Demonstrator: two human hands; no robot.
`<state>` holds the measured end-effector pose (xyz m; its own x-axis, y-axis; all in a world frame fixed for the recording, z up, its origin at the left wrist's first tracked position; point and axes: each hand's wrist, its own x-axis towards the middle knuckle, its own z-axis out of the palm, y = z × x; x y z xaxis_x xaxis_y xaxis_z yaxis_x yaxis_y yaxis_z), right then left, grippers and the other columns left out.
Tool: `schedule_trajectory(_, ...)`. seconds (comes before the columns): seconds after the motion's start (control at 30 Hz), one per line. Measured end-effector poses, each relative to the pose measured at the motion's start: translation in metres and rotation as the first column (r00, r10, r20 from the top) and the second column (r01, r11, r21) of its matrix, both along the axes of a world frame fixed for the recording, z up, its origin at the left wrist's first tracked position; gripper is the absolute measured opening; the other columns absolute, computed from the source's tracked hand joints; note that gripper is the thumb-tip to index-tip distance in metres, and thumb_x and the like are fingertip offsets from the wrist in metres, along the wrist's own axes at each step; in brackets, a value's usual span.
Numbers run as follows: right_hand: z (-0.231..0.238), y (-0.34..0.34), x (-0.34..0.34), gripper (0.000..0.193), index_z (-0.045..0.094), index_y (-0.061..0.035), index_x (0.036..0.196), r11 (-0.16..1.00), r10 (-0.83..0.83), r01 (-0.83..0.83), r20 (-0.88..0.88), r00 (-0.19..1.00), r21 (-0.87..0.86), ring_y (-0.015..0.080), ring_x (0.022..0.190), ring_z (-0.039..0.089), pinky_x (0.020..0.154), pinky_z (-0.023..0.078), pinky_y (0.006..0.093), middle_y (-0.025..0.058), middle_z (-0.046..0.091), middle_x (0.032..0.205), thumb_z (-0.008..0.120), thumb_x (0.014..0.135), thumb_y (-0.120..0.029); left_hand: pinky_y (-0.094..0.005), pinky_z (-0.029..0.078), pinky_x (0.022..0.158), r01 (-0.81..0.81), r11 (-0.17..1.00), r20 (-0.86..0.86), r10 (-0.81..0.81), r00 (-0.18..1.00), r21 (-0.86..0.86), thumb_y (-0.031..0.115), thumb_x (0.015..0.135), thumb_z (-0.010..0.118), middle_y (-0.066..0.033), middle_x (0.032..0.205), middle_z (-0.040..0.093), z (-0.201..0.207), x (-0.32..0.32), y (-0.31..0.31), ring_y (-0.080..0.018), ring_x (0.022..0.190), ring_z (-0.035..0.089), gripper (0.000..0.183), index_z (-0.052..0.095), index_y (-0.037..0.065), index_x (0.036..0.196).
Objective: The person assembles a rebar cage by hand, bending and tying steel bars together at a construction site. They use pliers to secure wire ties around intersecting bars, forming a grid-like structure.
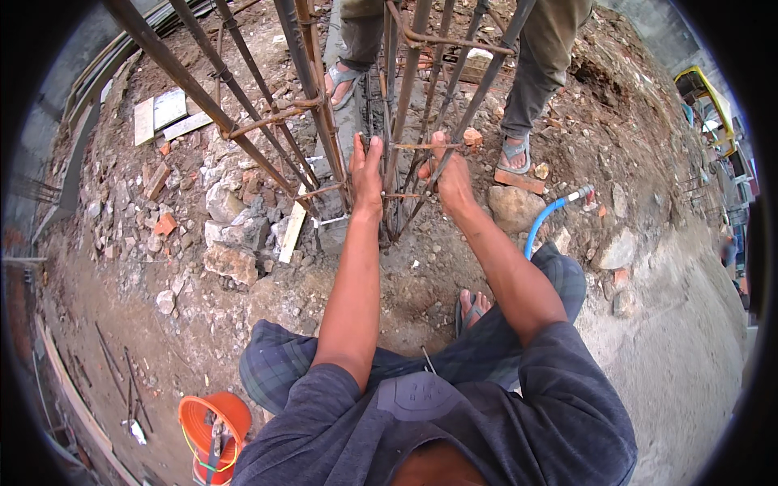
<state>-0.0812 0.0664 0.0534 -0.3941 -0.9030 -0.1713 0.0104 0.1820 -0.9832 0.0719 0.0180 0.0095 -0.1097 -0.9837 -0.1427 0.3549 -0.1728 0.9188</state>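
Observation:
Upright steel reinforcing bars [293, 49], joined by thin bent stirrups [271, 118], stand in front of me. My left hand [368, 178] is beside the bars at the middle, its fingers stretched out and pointing away from me. Whether its palm presses on a bar I cannot tell. To the right, my right hand [451, 180] has its thumb up and its fingers curled round a slanting rebar [440, 167]. Part of that grip is hidden behind the bar. A small stirrup [415, 147] spans the gap between my hands.
Another person in grey sandals [516, 151] stands beyond the bars, one foot on a brick [519, 180]. Stones [231, 263] and rubble lie around. A blue hose [545, 217] is at right, an orange bucket [235, 413] with tools at lower left. Pale boards [170, 109] lie far left.

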Motion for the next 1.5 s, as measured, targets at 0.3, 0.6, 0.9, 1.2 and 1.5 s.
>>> schedule_trajectory(0.3,-0.006,0.000,0.004,0.074,0.070,-0.0041,0.096,0.996,0.003,0.005,-0.087,0.996,0.093,0.0143,0.068,0.054,0.064,0.042,0.0327,0.0019,0.056,0.073,0.051,0.095,-0.076,-0.0369,0.049,0.074,-0.009,0.977,0.158,-0.026,0.987,0.214,0.085,0.086,0.051,-0.0118,0.144,0.052,-0.014,0.001,-0.005,-0.0263,0.115,0.059,0.111,0.011,0.020,0.167)
schedule_trajectory(0.6,0.006,-0.001,-0.022,0.078,0.067,-0.0037,0.099,0.993,-0.041,0.043,-0.015,0.999,0.114,0.0152,0.067,0.051,0.061,0.037,0.0341,0.0022,0.051,0.076,0.052,0.092,-0.080,-0.0300,0.046,0.063,0.147,0.914,0.010,-0.163,0.987,0.379,0.088,0.088,0.042,-0.0060,0.078,0.067,0.007,-0.008,0.007,-0.0161,0.062,0.061,0.091,0.058,0.008,0.129)
schedule_trajectory(0.9,0.008,0.004,-0.003,0.077,0.072,-0.0049,0.110,1.000,0.025,-0.023,-0.173,0.985,0.013,0.0180,0.067,0.051,0.064,0.041,0.0361,0.0065,0.056,0.072,0.046,0.098,-0.076,-0.0306,0.044,0.055,0.056,0.932,-0.073,-0.031,0.997,0.357,0.074,0.094,0.054,-0.0054,0.091,0.062,0.007,-0.005,0.006,-0.0145,0.070,0.057,0.075,0.048,0.016,0.141)
schedule_trajectory(1.2,-0.020,-0.004,-0.001,0.073,0.064,-0.0065,0.090,0.998,-0.044,0.046,0.041,0.998,-0.031,0.0141,0.061,0.053,0.059,0.041,0.0314,0.0021,0.053,0.066,0.053,0.093,-0.078,-0.0285,0.040,0.044,0.002,0.935,-0.183,0.068,0.981,0.355,0.067,0.098,0.053,0.0018,0.062,0.048,0.001,-0.011,0.011,-0.0119,0.051,0.047,0.067,0.056,0.009,0.130)
schedule_trajectory(1.5,-0.022,0.002,0.001,0.078,0.058,-0.0081,0.111,0.999,0.023,-0.033,0.529,0.848,0.009,0.0147,0.061,0.066,0.056,0.053,0.0289,0.0030,0.065,0.072,0.049,0.090,-0.083,-0.0291,0.049,0.045,-0.018,0.976,-0.139,0.049,0.989,0.219,0.068,0.103,0.041,-0.0041,0.059,0.055,-0.004,-0.011,0.012,-0.0157,0.044,0.053,0.076,0.061,-0.003,0.121)
